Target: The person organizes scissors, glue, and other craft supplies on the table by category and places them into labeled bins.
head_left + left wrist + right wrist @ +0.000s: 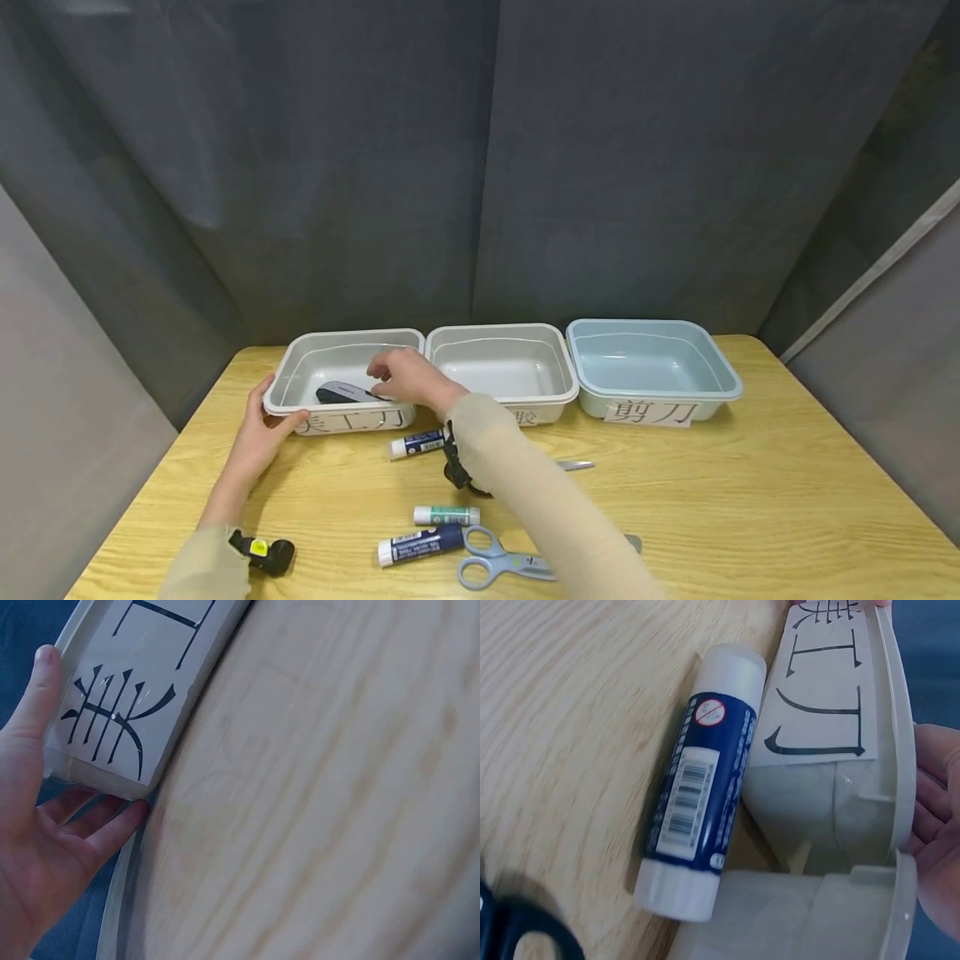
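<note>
A grey-white plastic bin [341, 336] with a paper label [120, 690] stands at the left of the table. My left hand [257, 440] grips its front left corner, thumb by the front rim and fingers around the side. Over the bin's right part is my right hand [411, 379], fingers loosely bent, with nothing visible between them. A black and grey utility knife [345, 392] lies inside the bin, just left of the right fingertips. The right wrist view shows part of the right hand [939, 817] beyond the rim.
A second grey-white bin [498, 332] and a light blue bin [652, 325] stand to the right. Glue sticks [699, 784] [446, 516] [420, 545] and blue-handled scissors [491, 557] lie in front. My right forearm partly covers another scissors blade [576, 465].
</note>
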### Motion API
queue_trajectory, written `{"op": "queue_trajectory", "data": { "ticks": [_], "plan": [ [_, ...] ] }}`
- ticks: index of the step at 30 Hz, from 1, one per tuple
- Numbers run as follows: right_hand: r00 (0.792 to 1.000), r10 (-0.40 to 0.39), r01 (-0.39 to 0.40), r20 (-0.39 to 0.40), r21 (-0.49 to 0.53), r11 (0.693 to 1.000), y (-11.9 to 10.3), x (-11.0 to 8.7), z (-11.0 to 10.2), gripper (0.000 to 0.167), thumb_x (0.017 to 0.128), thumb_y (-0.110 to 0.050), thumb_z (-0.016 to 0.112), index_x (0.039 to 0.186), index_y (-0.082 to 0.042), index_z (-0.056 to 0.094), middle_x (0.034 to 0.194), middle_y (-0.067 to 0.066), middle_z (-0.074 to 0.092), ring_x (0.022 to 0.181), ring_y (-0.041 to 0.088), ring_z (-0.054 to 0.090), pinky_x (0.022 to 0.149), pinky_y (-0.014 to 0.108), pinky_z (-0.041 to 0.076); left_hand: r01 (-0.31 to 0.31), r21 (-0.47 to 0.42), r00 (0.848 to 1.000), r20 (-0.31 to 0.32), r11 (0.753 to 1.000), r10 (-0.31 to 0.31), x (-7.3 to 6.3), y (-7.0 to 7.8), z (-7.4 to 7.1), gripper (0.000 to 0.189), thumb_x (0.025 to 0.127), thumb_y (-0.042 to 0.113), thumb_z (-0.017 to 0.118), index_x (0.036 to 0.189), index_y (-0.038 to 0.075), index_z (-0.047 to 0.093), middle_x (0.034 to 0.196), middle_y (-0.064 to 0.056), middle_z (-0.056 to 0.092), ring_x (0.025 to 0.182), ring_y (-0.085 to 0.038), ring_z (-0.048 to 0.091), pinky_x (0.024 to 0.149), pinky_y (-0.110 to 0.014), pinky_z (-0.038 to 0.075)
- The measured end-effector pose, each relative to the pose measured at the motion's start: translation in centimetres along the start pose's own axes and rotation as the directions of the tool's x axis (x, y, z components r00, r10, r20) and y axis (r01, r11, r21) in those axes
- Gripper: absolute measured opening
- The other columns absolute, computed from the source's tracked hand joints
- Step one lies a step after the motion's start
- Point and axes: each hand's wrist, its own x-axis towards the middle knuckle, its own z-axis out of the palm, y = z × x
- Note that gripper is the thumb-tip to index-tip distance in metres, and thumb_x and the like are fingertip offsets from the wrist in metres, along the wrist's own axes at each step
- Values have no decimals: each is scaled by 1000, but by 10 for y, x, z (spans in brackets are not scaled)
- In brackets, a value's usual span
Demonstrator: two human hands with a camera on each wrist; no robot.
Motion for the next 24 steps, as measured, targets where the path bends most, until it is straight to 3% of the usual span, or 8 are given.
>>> {"op": "queue_trajectory", "data": {
  "ticks": [10,24],
  "plan": [
    [996,-37,46,-79,123,991,9,-20,-12,25,83,-20,65,106,-10,65,92,-3,67,80,5,59,70,15,46,11,-24,1000,4,1000,-11,2,0,4,92,84,37,62,147,16,-2,145,-24,21,126,-36,33,103,-50,28],
    [989,-56,70,-139,103,992,27,-54,-29,24,85,-23,64,106,-12,65,96,-2,66,82,8,59,72,19,47,23,-43,1000,6,999,-23,5,1,5,93,83,38,63,147,19,-2,145,-24,20,127,-36,32,104,-50,27]
  ]
}}
